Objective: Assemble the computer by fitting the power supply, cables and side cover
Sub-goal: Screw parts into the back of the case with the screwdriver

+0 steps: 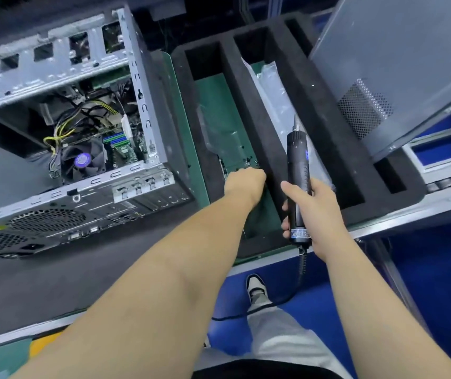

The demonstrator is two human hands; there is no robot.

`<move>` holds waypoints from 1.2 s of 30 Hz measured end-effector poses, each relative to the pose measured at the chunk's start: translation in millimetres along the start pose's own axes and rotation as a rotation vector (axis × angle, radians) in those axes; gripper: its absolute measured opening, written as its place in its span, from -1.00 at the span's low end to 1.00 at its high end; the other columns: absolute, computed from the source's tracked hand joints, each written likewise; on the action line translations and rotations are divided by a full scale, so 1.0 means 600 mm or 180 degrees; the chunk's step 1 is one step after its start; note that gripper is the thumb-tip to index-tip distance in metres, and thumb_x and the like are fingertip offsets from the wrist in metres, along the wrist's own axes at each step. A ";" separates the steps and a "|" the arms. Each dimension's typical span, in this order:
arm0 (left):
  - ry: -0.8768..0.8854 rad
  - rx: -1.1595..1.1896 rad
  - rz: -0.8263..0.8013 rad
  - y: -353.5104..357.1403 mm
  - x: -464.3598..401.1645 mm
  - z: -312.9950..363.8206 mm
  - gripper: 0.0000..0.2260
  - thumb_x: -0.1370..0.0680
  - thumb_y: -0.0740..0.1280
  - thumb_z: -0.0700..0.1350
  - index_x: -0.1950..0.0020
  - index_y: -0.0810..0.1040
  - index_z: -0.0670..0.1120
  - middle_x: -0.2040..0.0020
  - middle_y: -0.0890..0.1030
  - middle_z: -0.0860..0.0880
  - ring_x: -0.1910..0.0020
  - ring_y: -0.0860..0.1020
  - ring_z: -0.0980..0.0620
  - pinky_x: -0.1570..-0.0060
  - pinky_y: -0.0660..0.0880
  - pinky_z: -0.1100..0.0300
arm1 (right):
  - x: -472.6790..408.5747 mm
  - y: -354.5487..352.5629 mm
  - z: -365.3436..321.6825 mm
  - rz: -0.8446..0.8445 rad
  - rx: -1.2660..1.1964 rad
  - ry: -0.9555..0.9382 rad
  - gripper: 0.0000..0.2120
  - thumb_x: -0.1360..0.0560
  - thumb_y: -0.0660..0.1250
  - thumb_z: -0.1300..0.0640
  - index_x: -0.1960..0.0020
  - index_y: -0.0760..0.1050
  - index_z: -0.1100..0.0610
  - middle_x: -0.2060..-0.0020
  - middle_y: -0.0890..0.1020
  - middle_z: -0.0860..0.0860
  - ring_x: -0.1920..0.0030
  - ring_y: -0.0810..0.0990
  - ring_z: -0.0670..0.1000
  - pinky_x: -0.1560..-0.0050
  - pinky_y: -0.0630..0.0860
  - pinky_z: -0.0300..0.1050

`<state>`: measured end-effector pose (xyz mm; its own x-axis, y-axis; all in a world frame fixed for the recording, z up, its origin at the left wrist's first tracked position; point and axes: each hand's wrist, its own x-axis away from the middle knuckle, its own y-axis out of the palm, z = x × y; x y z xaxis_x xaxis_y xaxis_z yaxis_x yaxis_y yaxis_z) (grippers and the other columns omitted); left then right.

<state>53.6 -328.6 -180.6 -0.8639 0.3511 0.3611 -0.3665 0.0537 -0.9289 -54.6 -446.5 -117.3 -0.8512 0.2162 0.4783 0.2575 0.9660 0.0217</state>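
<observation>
While the open computer case (63,138) lies left of the foam tray (249,110):
Right hand (317,212): fingers clamped round electric screwdriver (297,184), over tray's near edge.
Left hand (244,184): fingers curled inside tray; contents unclear.

Fingers of the left hand (243,184) curled out of sight at the middle of the frame inside a foam tray (246,110) compartment, anything pinched there impossible to tell. Computer case (63,149) cut off by the left edge, its inner cables blurred. Side cover (399,64) cropped at the upper right; label on the electric screwdriver (298,181) unreadable.
</observation>
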 end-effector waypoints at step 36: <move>-0.0101 0.0945 0.0029 -0.028 0.025 -0.037 -0.74 -0.47 0.28 -0.41 -0.09 0.59 -0.20 -0.03 0.61 -0.19 0.04 0.60 -0.20 0.10 0.55 0.02 | 0.001 0.038 0.023 0.0066 -0.0075 0.0096 -0.85 -0.54 0.45 0.03 -0.01 0.54 0.07 0.35 0.57 0.06 0.48 0.52 0.14 0.44 0.55 -0.03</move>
<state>54.3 -303.2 -161.5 -0.8763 0.3207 0.3595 -0.4395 -0.2267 -0.8691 -55.5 -422.5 -128.5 -0.8314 0.2315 0.5052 0.2860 0.9577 0.0319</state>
